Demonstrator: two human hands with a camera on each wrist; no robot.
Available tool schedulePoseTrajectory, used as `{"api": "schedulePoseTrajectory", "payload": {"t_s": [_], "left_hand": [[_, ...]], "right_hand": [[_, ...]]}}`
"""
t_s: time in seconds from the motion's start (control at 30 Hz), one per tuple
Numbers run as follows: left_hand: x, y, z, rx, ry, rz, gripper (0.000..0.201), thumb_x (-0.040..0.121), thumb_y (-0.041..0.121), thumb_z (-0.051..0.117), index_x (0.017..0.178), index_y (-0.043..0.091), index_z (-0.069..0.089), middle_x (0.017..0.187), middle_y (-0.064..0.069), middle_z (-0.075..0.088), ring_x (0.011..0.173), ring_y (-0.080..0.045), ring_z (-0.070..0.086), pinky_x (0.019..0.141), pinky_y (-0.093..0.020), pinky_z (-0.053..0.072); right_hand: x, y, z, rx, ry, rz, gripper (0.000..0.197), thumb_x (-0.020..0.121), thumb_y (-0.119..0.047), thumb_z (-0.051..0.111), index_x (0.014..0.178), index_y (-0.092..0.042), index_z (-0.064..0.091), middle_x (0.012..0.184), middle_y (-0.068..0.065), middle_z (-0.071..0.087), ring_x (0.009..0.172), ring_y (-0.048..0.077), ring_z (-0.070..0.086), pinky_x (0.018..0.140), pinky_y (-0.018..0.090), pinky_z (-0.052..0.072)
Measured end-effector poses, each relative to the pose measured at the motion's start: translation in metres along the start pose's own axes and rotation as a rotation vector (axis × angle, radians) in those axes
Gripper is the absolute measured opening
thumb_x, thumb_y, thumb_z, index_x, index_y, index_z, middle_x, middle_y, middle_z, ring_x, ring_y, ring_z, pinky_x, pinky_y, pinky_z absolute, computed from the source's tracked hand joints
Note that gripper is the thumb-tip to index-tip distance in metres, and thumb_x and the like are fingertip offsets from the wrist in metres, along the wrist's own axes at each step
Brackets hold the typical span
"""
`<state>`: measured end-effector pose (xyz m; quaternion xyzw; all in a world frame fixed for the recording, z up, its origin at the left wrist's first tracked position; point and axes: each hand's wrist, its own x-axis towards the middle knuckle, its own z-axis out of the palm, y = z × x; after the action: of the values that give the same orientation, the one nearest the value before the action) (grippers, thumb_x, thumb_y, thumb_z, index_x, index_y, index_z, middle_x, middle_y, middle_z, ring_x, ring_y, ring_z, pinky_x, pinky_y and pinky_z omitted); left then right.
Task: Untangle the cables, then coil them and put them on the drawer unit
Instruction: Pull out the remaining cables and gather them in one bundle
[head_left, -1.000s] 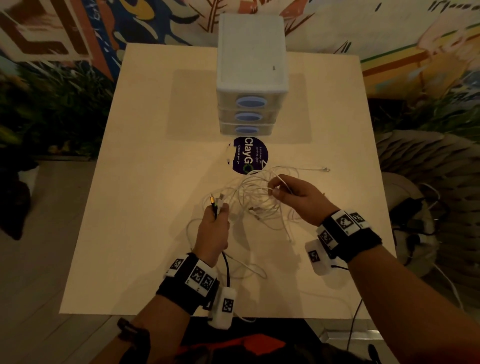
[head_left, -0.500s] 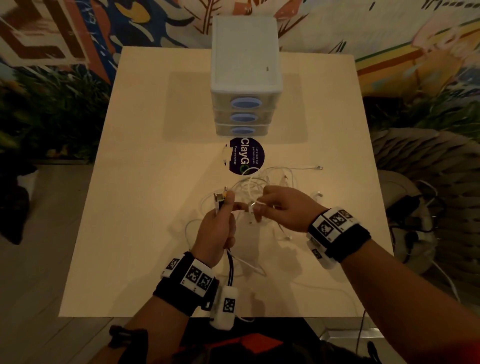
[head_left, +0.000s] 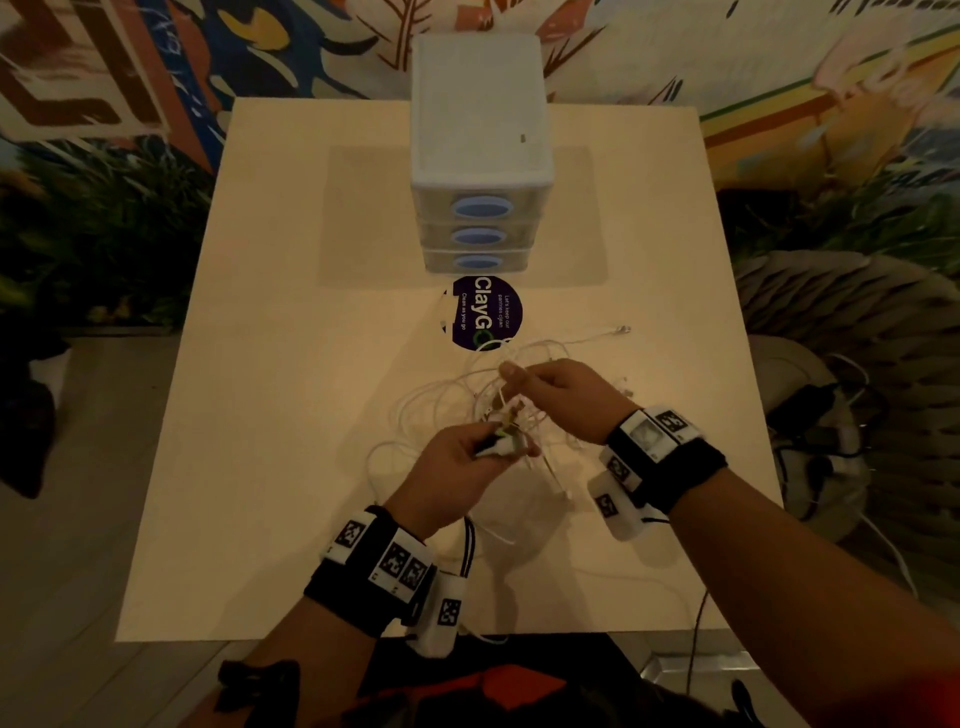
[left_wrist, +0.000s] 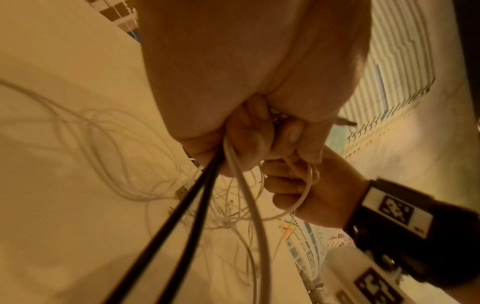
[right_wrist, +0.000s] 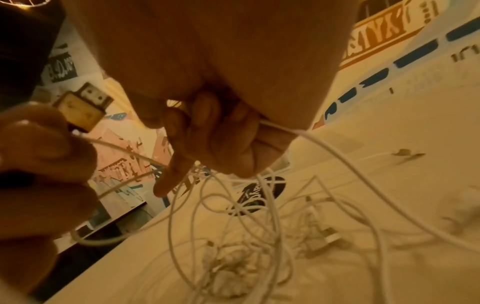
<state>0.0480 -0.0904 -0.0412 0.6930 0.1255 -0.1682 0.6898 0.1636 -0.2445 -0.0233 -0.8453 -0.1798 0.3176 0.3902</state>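
The drawer unit (head_left: 480, 119) stood at the table's (head_left: 270, 415) far edge, well beyond the white cable tangle (head_left: 467, 400) lying just ahead of both hands. The right hand (head_left: 563, 397), farther forward, pinched a white strand over the tangle; the left hand (head_left: 462, 467), nearer the body, gripped a bundle of plug ends (right_wrist: 83, 107) with black and white leads trailing back.

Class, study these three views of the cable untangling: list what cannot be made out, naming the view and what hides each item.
1. How many white cables are in the tangle: head view, strands too thin and overlapped.
2. Contents of the drawer unit: head view, drawers closed.
3. What the left hand clamps besides black and white cords: left wrist view, palm covers the grip.
4. Small connectors on the table: right wrist view, blurred.
5. Where the strand in the right hand ends: lost in the tangle.
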Motion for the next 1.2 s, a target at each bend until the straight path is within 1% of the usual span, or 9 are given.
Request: {"api": "schedulePoseTrajectory", "payload": {"t_s": [0.13,0.2,0.3,0.4,0.5,0.67,0.87,1.03,1.2], "left_hand": [[0.003,0.001,0.000,0.126,-0.014,-0.002,0.016,0.099,0.020,0.066,0.099,0.022,0.082,0.100,0.008,0.079,0.102,-0.006,0.070,0.091,-0.021,0.052],[0.003,0.000,-0.003,0.103,0.043,-0.034,0.030,0.102,0.026,0.060,0.083,0.038,0.079,0.077,0.011,0.072,0.075,-0.008,0.067,0.072,-0.024,0.051],[0.004,-0.004,-0.007,0.017,0.192,-0.113,0.036,0.106,0.040,0.048,0.090,0.030,0.078,0.056,0.007,0.038,0.047,-0.007,0.033,0.049,-0.024,0.031],[0.007,-0.011,-0.008,-0.049,0.326,-0.118,0.037,0.108,0.041,0.043,0.104,0.020,0.073,0.054,0.012,0.039,0.045,-0.003,0.033,0.049,-0.023,0.030],[0.009,-0.011,-0.010,-0.087,0.319,-0.124,0.037,0.108,0.045,0.039,0.116,0.029,0.071,0.055,0.010,0.044,0.044,-0.006,0.033,0.046,-0.025,0.032],[0.014,-0.006,-0.009,-0.100,0.279,-0.187,0.033,0.102,0.056,0.047,0.101,0.028,0.065,0.059,0.005,0.055,0.046,-0.011,0.039,0.047,-0.027,0.033],[0.015,-0.006,-0.010,-0.063,0.292,-0.145,0.023,0.105,0.035,0.053,0.103,0.025,0.073,0.059,0.004,0.049,0.046,-0.007,0.036,0.047,-0.026,0.032],[0.011,-0.006,-0.011,-0.075,0.246,-0.125,0.027,0.099,0.037,0.064,0.096,0.014,0.078,0.054,0.007,0.040,0.045,-0.005,0.033,0.049,-0.022,0.030],[0.004,0.001,-0.001,0.026,0.083,-0.021,0.015,0.095,0.017,0.069,0.105,0.017,0.081,0.080,0.011,0.074,0.064,0.007,0.054,0.066,-0.009,0.043]], "right_hand": [[0.014,-0.003,0.009,-0.116,-0.106,-0.061,0.022,0.099,-0.031,0.060,0.090,-0.023,0.077,0.092,-0.002,0.077,0.085,0.010,0.069,0.083,0.031,0.052],[0.014,-0.001,0.007,-0.128,-0.111,-0.087,0.018,0.098,-0.027,0.061,0.089,-0.019,0.075,0.086,0.000,0.075,0.079,0.011,0.066,0.080,0.031,0.051],[0.008,0.002,0.000,-0.064,-0.083,-0.078,0.015,0.098,-0.030,0.064,0.093,-0.021,0.075,0.081,-0.006,0.070,0.071,0.003,0.059,0.074,0.024,0.046],[0.000,0.006,-0.009,-0.018,-0.066,-0.061,0.012,0.094,-0.028,0.068,0.093,-0.025,0.080,0.069,-0.009,0.065,0.059,0.004,0.052,0.064,0.026,0.043],[-0.008,0.006,-0.015,-0.008,-0.130,-0.082,0.010,0.092,-0.027,0.072,0.090,-0.026,0.081,0.059,-0.010,0.058,0.052,0.004,0.047,0.057,0.020,0.039],[-0.016,0.006,-0.009,-0.139,-0.270,-0.141,0.011,0.084,-0.033,0.073,0.092,-0.035,0.081,0.074,-0.006,0.068,0.065,0.010,0.060,0.066,0.030,0.050],[-0.025,0.006,-0.003,-0.186,-0.345,-0.108,0.010,0.082,-0.035,0.078,0.091,-0.033,0.082,0.075,-0.008,0.069,0.068,0.008,0.062,0.070,0.033,0.053],[-0.027,0.016,-0.008,-0.117,-0.222,-0.051,0.025,0.096,-0.051,0.058,0.100,-0.034,0.076,0.082,0.001,0.073,0.072,0.011,0.066,0.073,0.035,0.052],[-0.008,0.000,-0.005,-0.066,-0.023,0.024,0.042,0.101,-0.057,0.046,0.083,-0.027,0.071,0.065,-0.005,0.063,0.052,-0.002,0.053,0.056,0.015,0.039]]}}
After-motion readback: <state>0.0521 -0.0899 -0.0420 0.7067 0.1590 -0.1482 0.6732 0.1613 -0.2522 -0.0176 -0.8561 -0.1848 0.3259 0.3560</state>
